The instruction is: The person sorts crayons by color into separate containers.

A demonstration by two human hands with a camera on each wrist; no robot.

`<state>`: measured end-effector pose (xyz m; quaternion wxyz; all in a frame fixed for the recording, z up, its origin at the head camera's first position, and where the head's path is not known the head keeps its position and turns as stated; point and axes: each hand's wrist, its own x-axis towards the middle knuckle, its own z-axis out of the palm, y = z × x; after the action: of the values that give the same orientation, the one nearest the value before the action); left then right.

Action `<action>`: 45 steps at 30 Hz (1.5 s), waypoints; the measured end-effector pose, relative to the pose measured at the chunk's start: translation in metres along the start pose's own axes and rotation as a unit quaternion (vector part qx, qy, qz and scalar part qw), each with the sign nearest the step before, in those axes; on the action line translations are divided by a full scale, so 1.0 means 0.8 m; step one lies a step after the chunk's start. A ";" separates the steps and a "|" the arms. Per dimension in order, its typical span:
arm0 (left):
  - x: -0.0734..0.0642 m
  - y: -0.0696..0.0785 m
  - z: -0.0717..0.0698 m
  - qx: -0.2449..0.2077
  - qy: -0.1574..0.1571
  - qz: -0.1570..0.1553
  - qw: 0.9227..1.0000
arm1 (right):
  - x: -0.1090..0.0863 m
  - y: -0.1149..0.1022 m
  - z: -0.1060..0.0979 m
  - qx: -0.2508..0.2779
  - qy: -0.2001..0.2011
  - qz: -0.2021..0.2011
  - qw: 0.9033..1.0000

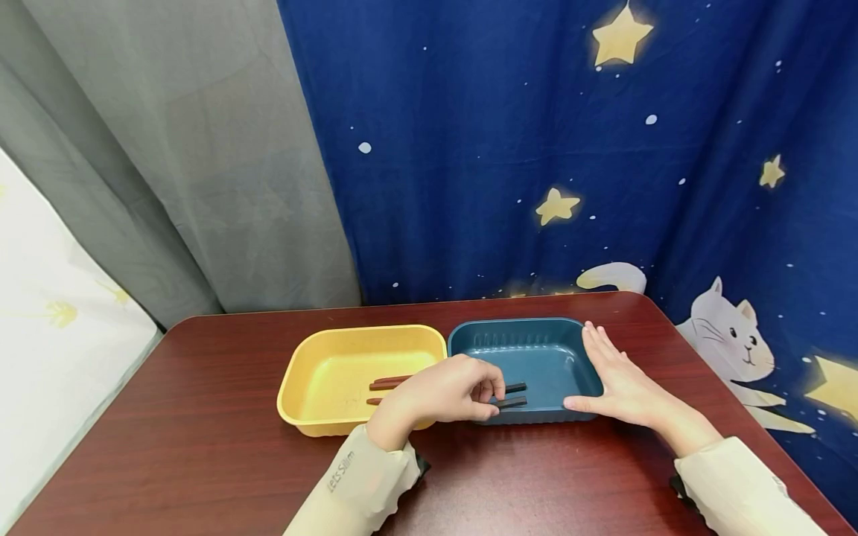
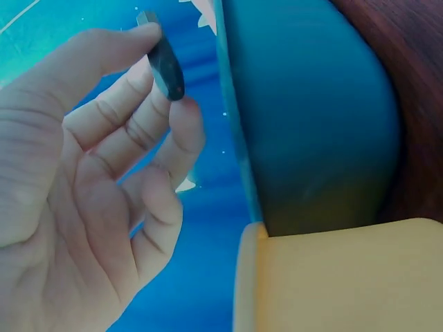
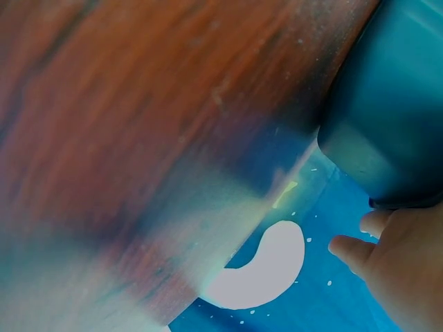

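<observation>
My left hand [image 1: 450, 393] is above the place where the two tubs meet. Its thumb and fingers pinch a thin black stick [image 1: 512, 402], chopstick-like, seen nearly end-on in the left wrist view as a dark stick [image 2: 166, 66]. A second black stick end [image 1: 515, 388] shows just behind it, over the blue tub [image 1: 516, 322]. Reddish-brown stick ends [image 1: 387, 385] show left of the hand, over the yellow tub [image 1: 362, 330]; the hand hides whether they join the black ends. My right hand [image 1: 623, 387], fingers straight and spread, rests against the blue tub's right end.
Both tubs stand side by side on a dark red wooden table [image 1: 221, 424]. Behind the table hang a grey curtain [image 1: 221, 149] and a blue curtain [image 1: 469, 149] with stars and a cat. The table's back edge runs close behind the tubs.
</observation>
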<state>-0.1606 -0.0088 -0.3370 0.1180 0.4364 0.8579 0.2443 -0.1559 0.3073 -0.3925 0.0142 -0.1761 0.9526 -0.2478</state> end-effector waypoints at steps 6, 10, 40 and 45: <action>0.007 -0.006 0.002 0.019 0.028 -0.016 0.999 | 0.000 0.000 0.000 0.002 -0.001 0.002 1.000; 0.013 -0.012 0.004 0.013 0.040 -0.027 0.999 | -0.001 0.000 0.000 0.003 0.000 0.001 1.000; 0.045 -0.041 0.021 0.061 0.113 -0.146 0.981 | -0.001 0.002 -0.001 0.001 -0.002 -0.001 1.000; 0.045 -0.042 0.023 0.076 0.120 -0.163 0.976 | 0.000 0.001 -0.001 0.003 -0.003 -0.003 1.000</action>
<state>-0.1974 0.0097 -0.3701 0.0184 0.2662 0.9413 0.2068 -0.1560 0.3086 -0.3925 0.0173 -0.1797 0.9512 -0.2502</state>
